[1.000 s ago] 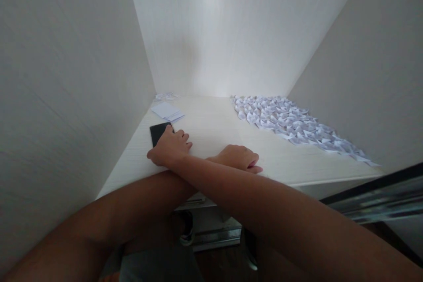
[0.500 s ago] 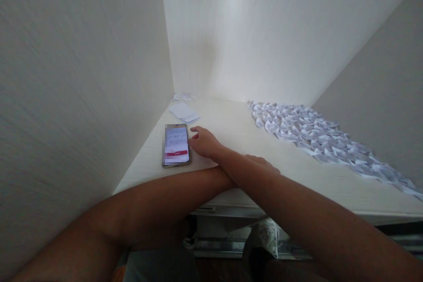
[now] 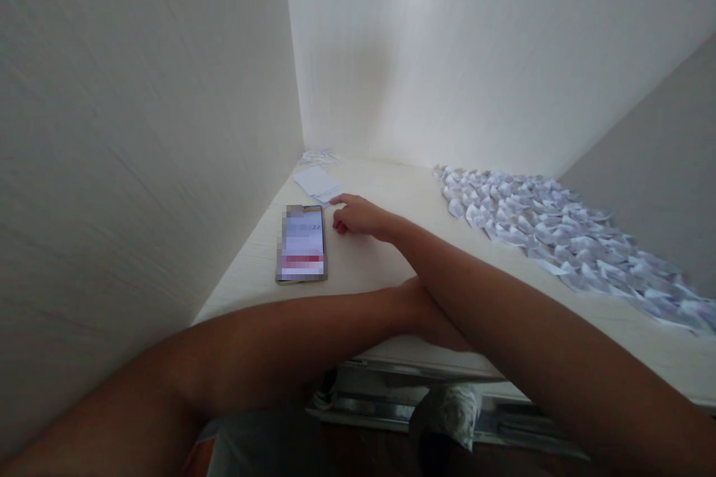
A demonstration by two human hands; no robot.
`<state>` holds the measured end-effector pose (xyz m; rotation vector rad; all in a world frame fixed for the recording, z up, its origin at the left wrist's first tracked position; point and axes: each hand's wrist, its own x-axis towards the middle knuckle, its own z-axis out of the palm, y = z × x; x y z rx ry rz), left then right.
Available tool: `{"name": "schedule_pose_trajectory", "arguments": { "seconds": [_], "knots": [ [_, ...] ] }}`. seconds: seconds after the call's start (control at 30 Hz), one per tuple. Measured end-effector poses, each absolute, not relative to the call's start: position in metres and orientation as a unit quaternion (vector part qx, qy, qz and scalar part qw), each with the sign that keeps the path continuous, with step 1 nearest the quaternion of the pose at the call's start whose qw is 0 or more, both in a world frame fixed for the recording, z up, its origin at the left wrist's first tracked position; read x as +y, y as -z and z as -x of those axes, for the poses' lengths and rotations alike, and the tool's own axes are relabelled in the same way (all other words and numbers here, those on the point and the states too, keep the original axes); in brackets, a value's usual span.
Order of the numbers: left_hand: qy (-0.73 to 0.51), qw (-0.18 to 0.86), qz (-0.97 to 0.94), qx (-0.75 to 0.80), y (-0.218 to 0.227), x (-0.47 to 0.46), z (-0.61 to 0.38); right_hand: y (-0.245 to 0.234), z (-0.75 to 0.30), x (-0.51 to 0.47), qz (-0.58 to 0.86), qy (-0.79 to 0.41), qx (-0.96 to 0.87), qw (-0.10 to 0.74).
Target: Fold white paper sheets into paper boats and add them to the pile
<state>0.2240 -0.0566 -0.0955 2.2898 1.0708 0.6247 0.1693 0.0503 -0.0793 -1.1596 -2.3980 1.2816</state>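
My right hand [image 3: 362, 216] reaches across to the left side of the white desk. Its index finger points out over the near edge of a small stack of white paper pieces [image 3: 316, 182], and the other fingers are bent. Whether the fingertip touches the paper I cannot make out. My right forearm crosses above my left hand [image 3: 433, 317], whose fingers are hidden beneath it. A phone [image 3: 302, 242] with a lit, partly blurred screen lies just left of and nearer than my right hand.
Many folded white paper pieces [image 3: 531, 220] cover the right side of the desk [image 3: 391, 182] in a long band. Thin paper strips [image 3: 320, 156] lie in the far left corner. Walls enclose the desk at left, back and right. Below its front edge a rounded wrapped object [image 3: 456, 414] shows.
My right hand has moved away from the phone, toward the paper stack, with its index finger stretched out. My left hand has slid nearer and further under the right forearm. The view has shifted slightly.
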Motion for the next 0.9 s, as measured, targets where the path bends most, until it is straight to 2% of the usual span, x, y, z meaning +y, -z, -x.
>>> {"name": "schedule_pose_trajectory", "arguments": {
  "seconds": [0.07, 0.13, 0.43, 0.63, 0.77, 0.9],
  "knots": [
    [-0.247, 0.252, -0.902, 0.249, 0.097, -0.051, -0.220, 0.079, -0.168, 0.058, 0.384, -0.420, -0.818, 0.085],
    [-0.252, 0.229, -0.922, 0.183, 0.101, -0.043, -0.221, 0.080, -0.166, 0.062, 0.377, -0.399, -0.832, 0.080],
    [-0.228, 0.077, -0.953, 0.186, 0.104, -0.038, -0.225, 0.086, -0.139, 0.065, 0.268, -0.269, -0.919, 0.101],
    [-0.142, 0.083, -0.976, 0.142, 0.101, -0.034, -0.223, 0.093, -0.140, 0.061, 0.181, -0.228, -0.952, 0.091],
    [-0.160, 0.053, -0.972, 0.165, 0.102, -0.036, -0.224, 0.097, -0.147, 0.063, 0.182, -0.245, -0.947, 0.101],
    [-0.184, 0.085, -0.964, 0.172, 0.104, -0.040, -0.227, 0.097, -0.143, 0.061, 0.186, -0.226, -0.952, 0.089]
  ]
}}
